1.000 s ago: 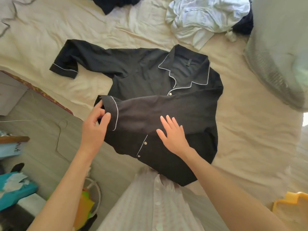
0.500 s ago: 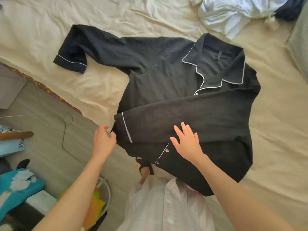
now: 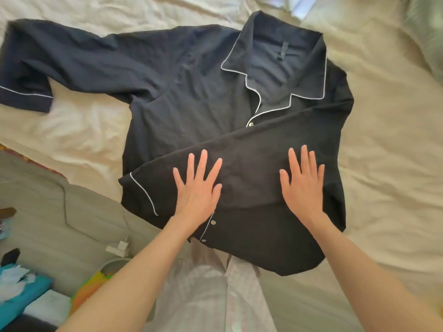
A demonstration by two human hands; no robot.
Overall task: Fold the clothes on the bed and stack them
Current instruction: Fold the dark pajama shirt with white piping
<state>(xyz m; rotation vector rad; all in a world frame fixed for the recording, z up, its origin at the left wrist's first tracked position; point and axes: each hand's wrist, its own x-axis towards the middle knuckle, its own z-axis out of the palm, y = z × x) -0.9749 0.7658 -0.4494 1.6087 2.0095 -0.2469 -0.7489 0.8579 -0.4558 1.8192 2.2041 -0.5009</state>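
Black pyjama shirt (image 3: 191, 97) with thin white piping lies front-up on the cream sheet of the bed (image 3: 383, 140), its collar (image 3: 278, 65) pointing away from the person and its hem hanging slightly past the near edge of the mattress. One sleeve (image 3: 239, 168) is folded across the chest and runs toward the person's left, its piped cuff ending near the bed's edge. The other sleeve (image 3: 60, 65) is spread out flat toward the far left, its cuff lying on the sheet.

Both hands lie flat on the folded sleeve, palms down, fingers straight and spread, gripping nothing. The left hand (image 3: 197, 190) presses just beside the cuff end; the right hand (image 3: 303, 185) presses further along, toward the shoulder, well apart from the left. A row of pale buttons (image 3: 212, 222) shows along the placket below the left wrist.

A sliver of pale cloth (image 3: 304, 8) shows at the top edge beyond the collar. Below the bed, grey floor (image 3: 48, 212) carries a white charger plug (image 3: 118, 248), and a teal object (image 3: 21, 295) sits at the lower left. The person's light patterned garment (image 3: 211, 295) fills the bottom centre
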